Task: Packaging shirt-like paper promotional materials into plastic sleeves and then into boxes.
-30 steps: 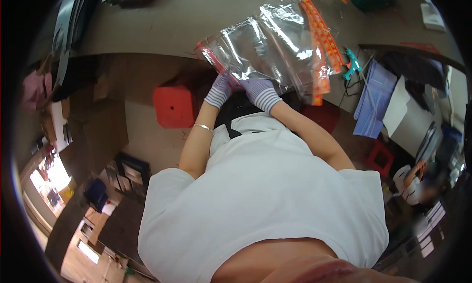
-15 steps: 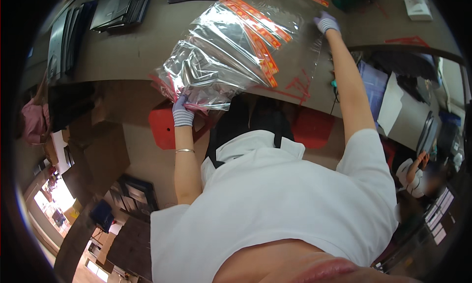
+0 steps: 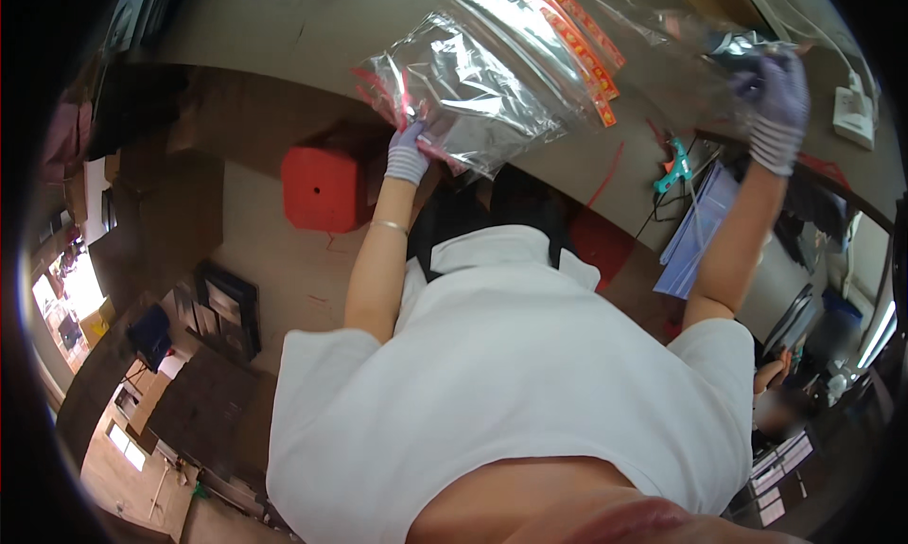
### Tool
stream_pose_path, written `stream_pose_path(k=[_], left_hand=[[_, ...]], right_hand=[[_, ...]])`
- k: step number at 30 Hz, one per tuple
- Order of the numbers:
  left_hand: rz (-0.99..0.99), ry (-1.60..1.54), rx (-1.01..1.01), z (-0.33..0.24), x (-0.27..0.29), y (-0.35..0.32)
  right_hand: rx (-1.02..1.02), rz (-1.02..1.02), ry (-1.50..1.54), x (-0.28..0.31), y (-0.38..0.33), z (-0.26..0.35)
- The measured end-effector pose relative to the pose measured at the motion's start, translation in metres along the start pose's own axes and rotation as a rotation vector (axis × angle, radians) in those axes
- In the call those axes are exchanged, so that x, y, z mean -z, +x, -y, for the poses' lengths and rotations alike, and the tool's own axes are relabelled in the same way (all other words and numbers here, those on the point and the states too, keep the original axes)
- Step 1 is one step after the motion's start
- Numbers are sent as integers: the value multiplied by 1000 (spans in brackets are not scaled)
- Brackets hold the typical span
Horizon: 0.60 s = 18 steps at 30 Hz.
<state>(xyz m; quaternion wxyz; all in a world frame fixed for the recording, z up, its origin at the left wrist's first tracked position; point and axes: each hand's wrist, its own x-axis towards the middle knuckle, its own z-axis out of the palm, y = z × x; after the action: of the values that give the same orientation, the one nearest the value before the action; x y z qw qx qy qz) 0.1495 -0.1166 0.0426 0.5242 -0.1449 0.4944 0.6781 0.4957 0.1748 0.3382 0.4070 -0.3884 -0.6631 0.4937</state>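
Observation:
A fanned stack of clear plastic bags [image 3: 492, 90] hangs over the table's front edge, with orange-red patterned strips along the far end. My left hand [image 3: 407, 153], in a lavender glove with a striped cuff, is closed on the stack's near corner, beside a bunch of thin red strips [image 3: 402, 95]. Off to the right, my right hand [image 3: 777, 104], gloved the same way, is raised above the table. Its curled fingers grip a loose clear plastic bag [image 3: 681, 33], which trails leftward toward the stack; part of it is blurred.
A teal glue gun [image 3: 673, 168] lies near the table's right corner, by some bluish sheets [image 3: 695, 232]. A white power strip [image 3: 853, 116] with a plugged-in cord sits at far right. Below the table stands a red stool [image 3: 322, 189]. Another person's arm [image 3: 774, 369] shows at right.
My right hand has swung right and toward me from the far table, drawing a clear bag off to the side. My left hand still grips the stack. The whole view has shifted.

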Motion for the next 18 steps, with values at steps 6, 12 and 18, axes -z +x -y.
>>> stream_pose_path(k=[6, 12, 18], left_hand=[[118, -1, 109, -3, 22, 9], [81, -65, 114, -18, 14, -32], [222, -55, 193, -17, 9, -34]], right_hand=[[-160, 54, 594, -67, -26, 71], [-480, -403, 657, -132, -45, -24], [-850, -489, 245, -126, -96, -259]])
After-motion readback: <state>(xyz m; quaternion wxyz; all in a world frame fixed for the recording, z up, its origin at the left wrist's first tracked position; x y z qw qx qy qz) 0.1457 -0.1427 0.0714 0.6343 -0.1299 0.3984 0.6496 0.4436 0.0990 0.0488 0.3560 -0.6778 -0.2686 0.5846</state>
